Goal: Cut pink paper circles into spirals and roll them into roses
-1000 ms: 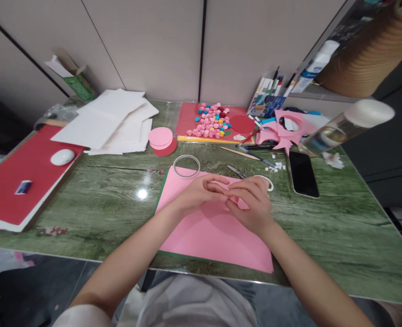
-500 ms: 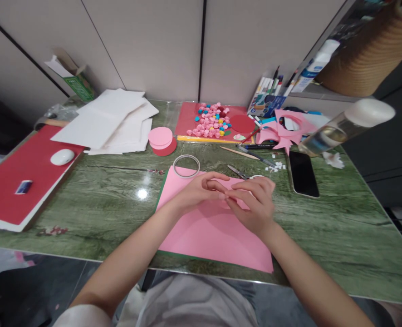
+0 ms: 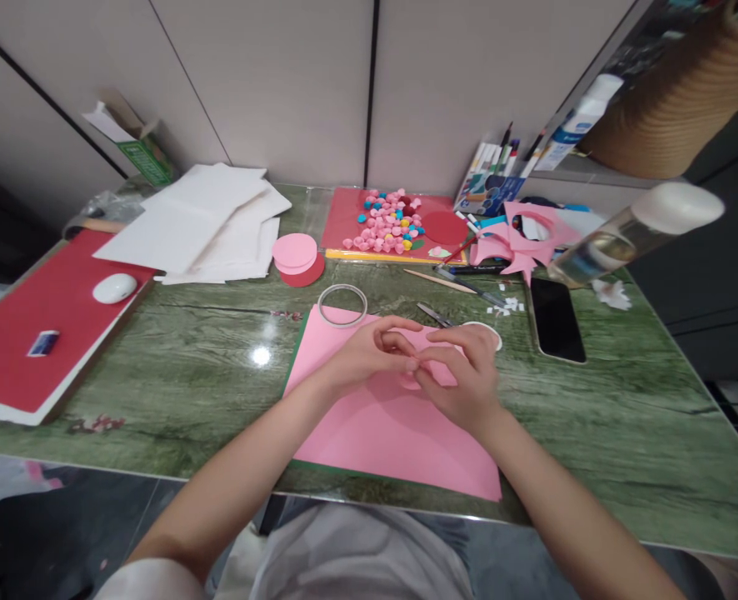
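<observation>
My left hand [image 3: 366,357] and my right hand [image 3: 466,377] meet fingertip to fingertip over a pink paper sheet [image 3: 387,425] lying on the green table [image 3: 625,408]. Both hands pinch a small pink piece of paper [image 3: 411,379] between them; most of it is hidden by the fingers. A clear tape ring [image 3: 342,303] rests on the sheet's far left corner. A white tape roll [image 3: 489,331] peeks out behind my right hand, and scissors [image 3: 435,315] lie just beyond the fingers.
A black phone [image 3: 555,318] lies to the right, beside a clear bottle [image 3: 631,233]. Small coloured paper flowers [image 3: 389,225] sit on a red sheet at the back. Pink discs [image 3: 296,254], white sheets [image 3: 206,221], a red board [image 3: 32,325] with a mouse [image 3: 114,288] lie left.
My right hand has shifted slightly toward me, uncovering more of the white tape roll. The fingertips stay together on the small pink piece.
</observation>
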Available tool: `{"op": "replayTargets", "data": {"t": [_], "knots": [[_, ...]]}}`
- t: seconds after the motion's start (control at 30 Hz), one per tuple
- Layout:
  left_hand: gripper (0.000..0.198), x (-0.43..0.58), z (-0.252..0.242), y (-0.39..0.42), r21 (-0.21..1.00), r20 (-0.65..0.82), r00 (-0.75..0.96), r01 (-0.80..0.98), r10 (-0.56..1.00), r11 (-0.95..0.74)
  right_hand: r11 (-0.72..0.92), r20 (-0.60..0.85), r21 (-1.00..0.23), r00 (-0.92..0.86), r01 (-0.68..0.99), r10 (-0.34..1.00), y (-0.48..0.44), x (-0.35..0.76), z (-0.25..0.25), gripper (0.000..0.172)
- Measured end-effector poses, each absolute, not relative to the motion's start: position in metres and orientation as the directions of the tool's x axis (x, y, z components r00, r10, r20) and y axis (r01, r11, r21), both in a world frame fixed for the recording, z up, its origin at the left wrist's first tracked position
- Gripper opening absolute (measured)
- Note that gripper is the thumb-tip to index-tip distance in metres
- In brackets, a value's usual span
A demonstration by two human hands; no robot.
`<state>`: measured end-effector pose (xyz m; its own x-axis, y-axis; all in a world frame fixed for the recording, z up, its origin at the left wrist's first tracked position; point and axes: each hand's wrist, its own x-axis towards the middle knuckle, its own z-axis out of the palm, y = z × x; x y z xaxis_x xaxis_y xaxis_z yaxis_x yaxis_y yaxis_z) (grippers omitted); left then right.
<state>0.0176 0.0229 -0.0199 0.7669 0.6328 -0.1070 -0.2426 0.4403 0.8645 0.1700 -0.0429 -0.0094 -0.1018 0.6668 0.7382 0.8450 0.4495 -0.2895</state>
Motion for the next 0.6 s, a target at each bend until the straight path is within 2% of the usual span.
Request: {"op": "replayTargets", "data": {"t": [0.3,0.6], "knots": [[0.047,0.0146,-0.0134,0.0252,0.933,-0.108,0.766,-0.142,0.634,0.331,0.465,0.754,-0.255,-0.126,0.848,0.644,-0.0419,0.1708,-0.0109,0.011],[0.044,0.0151,-0.0172,0.0246,0.931,-0.08,0.758,-0.176,0.647,0.321,0.457,0.735,-0.264,-0.129,0.849,0.665,-0.042,0.1707,-0.0101,0.011]]}}
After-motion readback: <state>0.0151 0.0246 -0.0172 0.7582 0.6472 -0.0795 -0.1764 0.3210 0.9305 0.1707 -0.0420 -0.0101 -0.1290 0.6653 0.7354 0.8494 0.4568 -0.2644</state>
